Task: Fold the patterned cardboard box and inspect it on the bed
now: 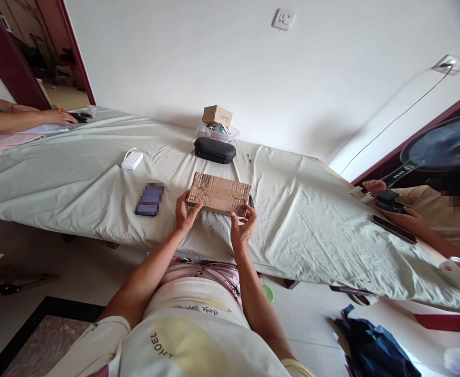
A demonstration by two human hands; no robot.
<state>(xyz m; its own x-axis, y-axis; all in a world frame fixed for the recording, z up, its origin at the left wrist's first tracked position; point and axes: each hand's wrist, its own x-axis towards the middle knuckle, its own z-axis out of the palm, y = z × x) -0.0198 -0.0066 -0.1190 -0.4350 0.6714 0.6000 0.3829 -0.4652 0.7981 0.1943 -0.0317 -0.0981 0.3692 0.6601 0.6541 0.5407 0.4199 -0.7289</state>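
A flat brown cardboard box (220, 192) with dark looping pen lines at its corners is between my two hands, over the cloth-covered table. My left hand (186, 213) grips its left end, thumb along the near edge. At the near right corner, my right hand (244, 225) holds the box with thumb and fingers. A dark pen-like object (251, 201) shows just past the box's right end, partly hidden. To the left lies a phone (150, 199) with a blurred screen. Behind the box sits a black zip case (215, 150).
A white device with a strap (132, 158) lies at the left on the pale cloth (293, 220). A plastic tub (230, 135) with a small carton (217, 114) stands by the wall. People sit at both table ends; the right one holds a black device (389, 202). A fan (446, 141) stands behind.
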